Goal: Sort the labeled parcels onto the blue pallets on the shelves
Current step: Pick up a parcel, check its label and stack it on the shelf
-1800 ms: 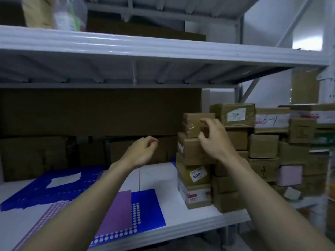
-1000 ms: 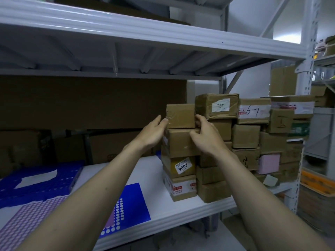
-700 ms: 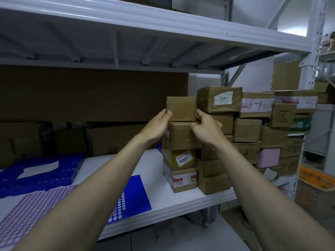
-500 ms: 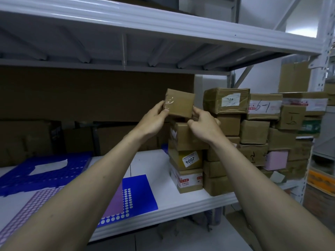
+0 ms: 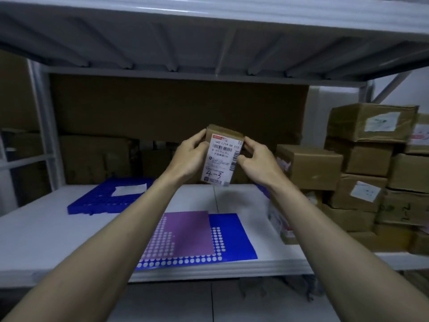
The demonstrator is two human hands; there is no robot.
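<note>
A small brown parcel (image 5: 221, 156) is held up above the white shelf, its white shipping label turned toward me with "4-3" handwritten near the bottom. My left hand (image 5: 189, 156) grips its left side and my right hand (image 5: 256, 161) grips its right side. A blue pallet (image 5: 102, 201) lies at the back left of the shelf with a white paper on it. A flat blue sheet (image 5: 232, 233) with white dots and a purple panel lies at the shelf's front.
Stacked brown parcels (image 5: 369, 173) fill the right end of the shelf (image 5: 46, 240), several with white labels. Large cardboard boxes (image 5: 97, 159) line the back. The upper shelf's underside (image 5: 209, 36) hangs close overhead. A white upright post (image 5: 44, 126) stands at left.
Both hands lifted the top small parcel off the stack, carried it left and turned it so its label faces me. My view swung left, so the stack now sits at the right.
</note>
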